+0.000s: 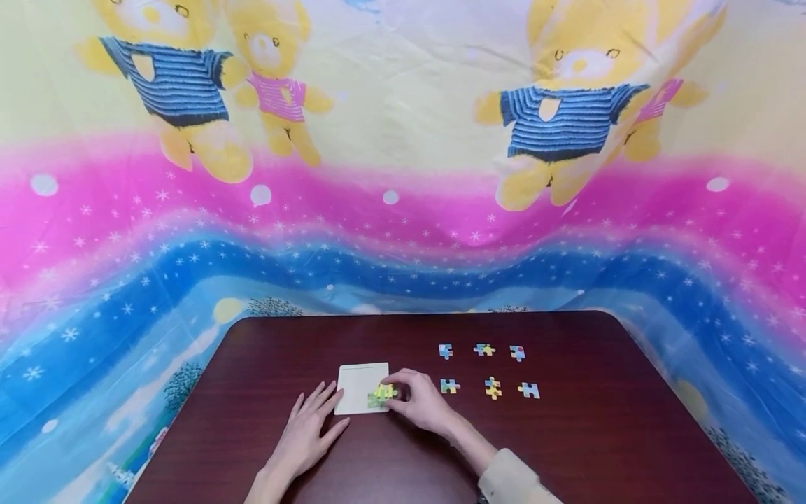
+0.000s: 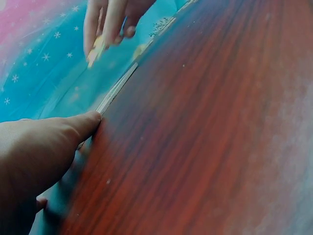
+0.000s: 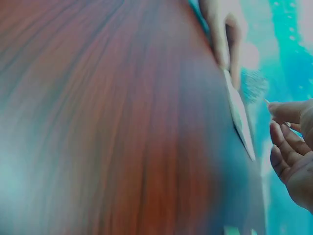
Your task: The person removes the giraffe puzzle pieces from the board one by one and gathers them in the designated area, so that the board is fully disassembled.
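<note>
A white square puzzle board point(image 1: 355, 385) lies on the table in the head view. My left hand point(image 1: 308, 427) rests beside it with extended fingers, fingertips touching its left edge. Over the board's lower right part, my right hand point(image 1: 418, 400) pinches a yellow-green jigsaw piece point(image 1: 386, 391) between thumb and fingers. Green point(image 1: 374, 402) shows at that corner, partly covered; whether it is a separate piece I cannot tell. In the left wrist view the pinched piece point(image 2: 96, 51) is raised above the board point(image 2: 117, 88). The right wrist view shows the thumb and fingers point(image 3: 291, 112) from the side.
To the right of the board, several loose jigsaw pieces lie in two rows, among them a far-row piece point(image 1: 484, 350) and a near-row piece point(image 1: 493, 388). The dark red wooden table point(image 1: 567, 448) is backed by a cloth point(image 1: 403, 210) printed with bears.
</note>
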Demonstrator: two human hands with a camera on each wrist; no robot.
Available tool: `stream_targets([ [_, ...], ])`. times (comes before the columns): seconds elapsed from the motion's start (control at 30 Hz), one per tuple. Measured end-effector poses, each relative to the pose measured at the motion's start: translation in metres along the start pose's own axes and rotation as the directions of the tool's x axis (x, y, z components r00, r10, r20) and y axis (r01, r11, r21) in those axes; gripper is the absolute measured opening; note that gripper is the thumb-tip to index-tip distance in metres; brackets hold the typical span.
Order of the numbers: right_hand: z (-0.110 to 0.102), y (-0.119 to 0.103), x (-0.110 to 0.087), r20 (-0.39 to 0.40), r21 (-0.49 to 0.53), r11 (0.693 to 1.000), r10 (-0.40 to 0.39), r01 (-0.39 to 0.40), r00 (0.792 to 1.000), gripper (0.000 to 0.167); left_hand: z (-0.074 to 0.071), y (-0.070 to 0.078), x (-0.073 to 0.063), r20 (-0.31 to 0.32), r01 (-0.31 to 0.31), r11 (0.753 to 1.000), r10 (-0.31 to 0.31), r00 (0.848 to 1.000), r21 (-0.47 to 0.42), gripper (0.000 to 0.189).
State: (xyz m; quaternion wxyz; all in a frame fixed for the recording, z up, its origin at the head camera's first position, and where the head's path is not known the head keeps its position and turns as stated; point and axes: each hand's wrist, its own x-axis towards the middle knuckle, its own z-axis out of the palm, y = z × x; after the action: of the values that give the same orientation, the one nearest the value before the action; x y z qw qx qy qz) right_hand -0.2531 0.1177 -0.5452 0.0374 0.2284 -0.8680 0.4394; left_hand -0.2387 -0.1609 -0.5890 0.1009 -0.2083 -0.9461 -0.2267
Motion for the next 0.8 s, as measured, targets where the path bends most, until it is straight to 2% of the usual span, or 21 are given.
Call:
stream_targets([
  [0.33,-0.08,0.029,-0.064,-0.003,0.022,1.0,0.01,-0.01,1.0,0.028,0.0,-0.001,-0.001,-0.01,-0.012,1.0,0.012,1.0,0.005,0.058],
  [0.43,-0.099,0.038,-0.083,0.008,0.01,0.999,0.038,-0.038,0.999,0.028,0.0,-0.001,-0.001,-0.009,-0.01,1.0,0.01,1.0,0.006,0.058],
  [0.6,-0.119,0.052,-0.112,0.039,-0.027,0.997,0.07,-0.069,0.997,0.027,-0.001,-0.001,-0.001,-0.006,-0.005,1.0,0.005,1.0,0.002,0.059],
  [0.8,-0.131,0.065,-0.136,0.076,-0.071,0.995,0.078,-0.073,0.994,0.024,-0.001,-0.001,-0.001,-0.009,-0.01,1.0,0.01,1.0,0.0,0.059],
])
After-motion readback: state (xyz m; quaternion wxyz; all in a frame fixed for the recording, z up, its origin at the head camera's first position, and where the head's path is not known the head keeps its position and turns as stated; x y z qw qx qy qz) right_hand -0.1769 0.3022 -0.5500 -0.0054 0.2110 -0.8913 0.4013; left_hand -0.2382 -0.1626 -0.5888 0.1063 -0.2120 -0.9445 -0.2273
